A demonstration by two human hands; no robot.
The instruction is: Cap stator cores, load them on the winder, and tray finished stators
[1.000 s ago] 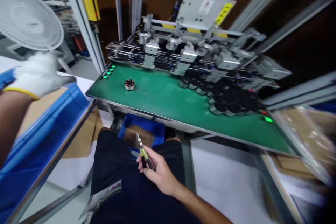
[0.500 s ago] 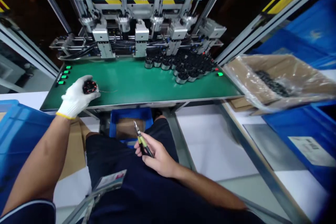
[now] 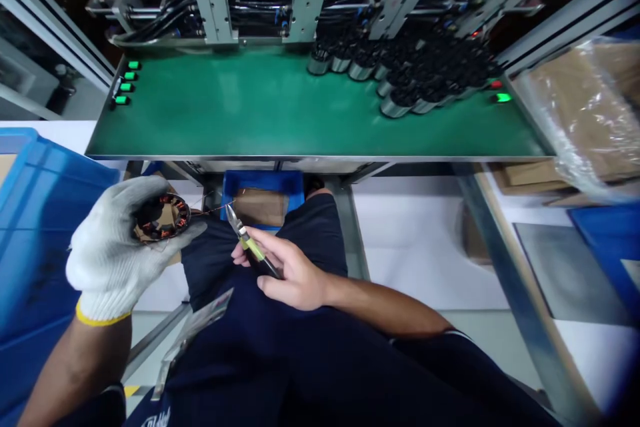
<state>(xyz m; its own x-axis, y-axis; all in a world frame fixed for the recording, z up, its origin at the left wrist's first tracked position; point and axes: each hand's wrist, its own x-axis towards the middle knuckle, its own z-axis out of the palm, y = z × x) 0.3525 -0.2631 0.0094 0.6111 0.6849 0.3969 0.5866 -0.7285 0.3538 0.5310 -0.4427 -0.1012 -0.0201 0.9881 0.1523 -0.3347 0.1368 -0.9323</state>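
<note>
My left hand [image 3: 120, 247], in a white knit glove with a yellow cuff edge, is closed around a motor stator [image 3: 163, 217]. The stator is a dark ring with copper windings inside, and its open side faces up. Thin wire leads [image 3: 213, 208] stick out from it to the right. My bare right hand [image 3: 287, 270] grips a pair of cutting pliers [image 3: 253, 243] with yellow-green and black handles. The pliers point up and left, and their tip is by the far end of the leads. Whether the jaws touch the wire I cannot tell.
A green worktop [image 3: 225, 107] spans the front, with several black-topped metal parts [image 3: 395, 103] grouped at its right beneath a machine [image 3: 310, 7]. Below it sits a blue bin [image 3: 230, 180]. A large blue crate [image 3: 55, 213] stands left, a plastic-lined carton [image 3: 590, 107] right.
My left hand has brought the stator off the worktop, toward me and lower. The pliers have moved slightly left and up, to the leads. The view has tilted down.
</note>
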